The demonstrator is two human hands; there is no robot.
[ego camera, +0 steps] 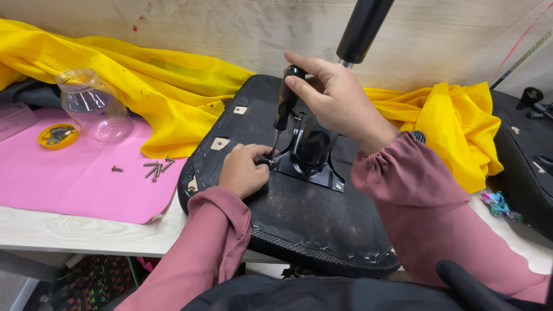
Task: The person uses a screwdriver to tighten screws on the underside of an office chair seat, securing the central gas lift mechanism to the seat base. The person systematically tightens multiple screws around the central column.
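The right hand (337, 98) grips the screwdriver (284, 106) upright over the bracket (308, 155) on the upturned seat (299, 213); the left hand (245, 170) pinches the screw. Better keep the driver straight, pressing firmly.

Right hand (337, 98) raised, grip closed, wrist bent; left hand (245, 168) low, fingers curled.

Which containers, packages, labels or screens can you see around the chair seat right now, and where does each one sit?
Clear plastic jar: open and upright at the back left, on the pink sheet.
Yellow lid: round, just left of the jar, holding small metal parts.
Clear ribbed box: far left edge, only partly in view.
No labels, signs or screens are visible.
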